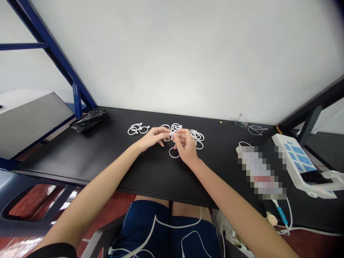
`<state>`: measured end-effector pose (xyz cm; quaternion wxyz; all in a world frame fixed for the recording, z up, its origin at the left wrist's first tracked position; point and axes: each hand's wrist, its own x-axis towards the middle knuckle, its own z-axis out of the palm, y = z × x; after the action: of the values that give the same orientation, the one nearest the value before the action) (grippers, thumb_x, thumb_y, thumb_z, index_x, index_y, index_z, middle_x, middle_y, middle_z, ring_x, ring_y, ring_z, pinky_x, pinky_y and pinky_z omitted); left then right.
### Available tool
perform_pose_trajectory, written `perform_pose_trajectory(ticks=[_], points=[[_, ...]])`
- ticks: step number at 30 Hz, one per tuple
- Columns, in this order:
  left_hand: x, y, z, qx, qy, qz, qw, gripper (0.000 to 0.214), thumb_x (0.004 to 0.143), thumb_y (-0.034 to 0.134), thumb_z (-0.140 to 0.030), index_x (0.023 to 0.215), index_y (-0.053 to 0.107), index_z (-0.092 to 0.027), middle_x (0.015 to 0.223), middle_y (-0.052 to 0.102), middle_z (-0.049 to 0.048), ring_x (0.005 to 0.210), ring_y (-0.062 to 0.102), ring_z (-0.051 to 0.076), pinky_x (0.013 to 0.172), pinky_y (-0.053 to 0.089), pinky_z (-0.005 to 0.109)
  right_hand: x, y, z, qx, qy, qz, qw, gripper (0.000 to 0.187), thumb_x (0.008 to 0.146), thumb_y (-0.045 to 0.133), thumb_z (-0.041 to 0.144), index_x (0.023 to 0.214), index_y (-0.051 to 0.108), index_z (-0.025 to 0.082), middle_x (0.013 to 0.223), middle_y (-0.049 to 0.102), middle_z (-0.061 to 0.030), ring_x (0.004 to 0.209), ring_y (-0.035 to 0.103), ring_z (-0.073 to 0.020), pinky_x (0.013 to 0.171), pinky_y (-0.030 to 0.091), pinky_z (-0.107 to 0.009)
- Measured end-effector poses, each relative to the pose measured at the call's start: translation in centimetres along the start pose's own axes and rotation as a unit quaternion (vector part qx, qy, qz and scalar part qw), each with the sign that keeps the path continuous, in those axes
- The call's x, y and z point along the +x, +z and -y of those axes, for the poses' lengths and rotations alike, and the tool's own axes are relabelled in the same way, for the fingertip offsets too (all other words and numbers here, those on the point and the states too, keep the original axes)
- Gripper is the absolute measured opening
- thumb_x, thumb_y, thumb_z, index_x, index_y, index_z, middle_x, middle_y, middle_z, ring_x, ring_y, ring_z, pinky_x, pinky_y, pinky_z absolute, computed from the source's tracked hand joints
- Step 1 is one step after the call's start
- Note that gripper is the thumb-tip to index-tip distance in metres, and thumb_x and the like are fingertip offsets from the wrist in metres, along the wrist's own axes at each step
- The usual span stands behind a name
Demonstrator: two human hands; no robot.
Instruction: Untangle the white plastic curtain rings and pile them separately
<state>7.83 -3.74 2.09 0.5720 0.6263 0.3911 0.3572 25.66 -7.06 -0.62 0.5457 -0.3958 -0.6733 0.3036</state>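
Note:
My left hand (155, 137) and my right hand (186, 144) meet over the middle of the black desk, fingertips pinched on a small white ring (173, 133). The fingers hide most of that ring. More white plastic rings lie around and behind my hands, and one loose ring (170, 154) lies in front of my right fingers. A pile of rings (198, 135) sits right beside my right hand. Off to the left, a small separate group of rings (136, 128) with little round knobs rests on the desk.
A black plastic bag (90, 120) lies at the desk's left end. On the right are eyeglasses (255, 129), a blurred-out phone (259, 173) with a cable, and a white power strip (297, 157). White cables (177, 227) cross my lap. A wall (188, 61) stands behind the desk.

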Motion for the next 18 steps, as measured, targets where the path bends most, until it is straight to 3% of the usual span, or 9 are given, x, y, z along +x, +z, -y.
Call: perform_pose_trajectory(ticks=[9,18], points=[[0.00,-0.15,0.00,0.016,0.025,-0.006,1.000,0.038,0.073,0.072,-0.039,0.102,0.068,-0.015,0.094,0.068,0.0064,0.084,0.062,0.018,0.061,0.053,0.025,0.13,-0.03,0.06,0.014,0.016,0.001,1.000,0.022,0.094,0.050,0.043,0.099,0.050,0.022,0.079,0.067,-0.0008,0.049,0.059,-0.0092,0.047,0.050,-0.022],[-0.05,-0.21,-0.04,-0.053,0.041,-0.042,0.997,0.035,0.075,0.072,-0.038,0.101,0.071,-0.014,0.095,0.066,0.0065,0.082,0.058,0.015,0.061,0.052,0.023,0.17,0.00,0.42,0.009,0.020,0.032,0.999,0.022,0.094,0.049,0.041,0.090,0.054,0.020,0.078,0.066,-0.0012,0.047,0.057,-0.0081,0.046,0.048,-0.021]])
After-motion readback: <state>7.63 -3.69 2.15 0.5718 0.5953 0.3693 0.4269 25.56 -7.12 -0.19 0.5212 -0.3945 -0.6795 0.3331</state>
